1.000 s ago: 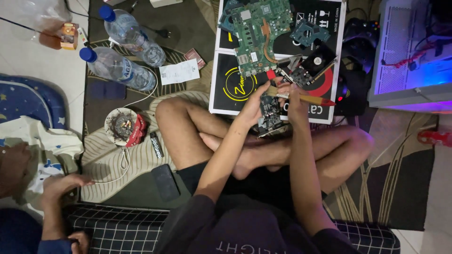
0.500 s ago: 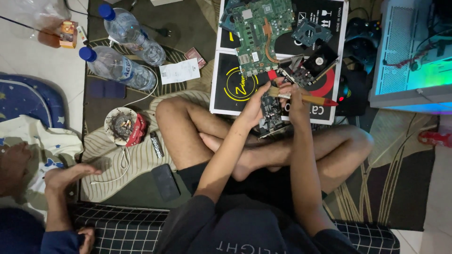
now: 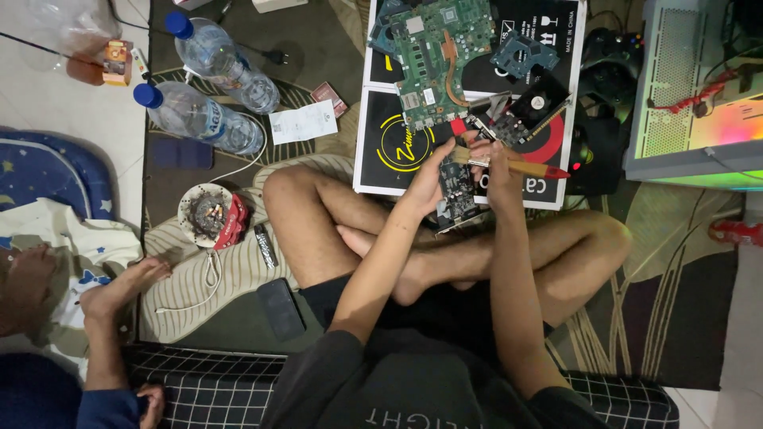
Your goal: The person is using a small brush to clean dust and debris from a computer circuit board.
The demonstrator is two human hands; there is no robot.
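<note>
seated person brushing a small circuit card (image 3: 455, 191) over crossed legs, beside a flattened black carton (image 3: 381, 151).
left hand (image 3: 433, 176) curls round the card's left edge, fingers closed on it, holding it just above the lap at the carton's near edge. right hand (image 3: 497, 163) pinches a paintbrush (image 3: 509, 165) with a wooden, red-tipped handle, fingers shut on the ferrule, bristles towards the card's top. progress, as a judgement: cleaning is under way, not finished; how much dust remains is too small to tell. a green motherboard (image 3: 437, 48), a fan card (image 3: 536, 103) and a small blue board (image 3: 520, 54) lie on the carton, apparently awaiting attention. another person's open hand (image 3: 119, 290) rests at far left, near an ashtray (image 3: 208, 214) and two water bottles (image 3: 211, 87).
</note>
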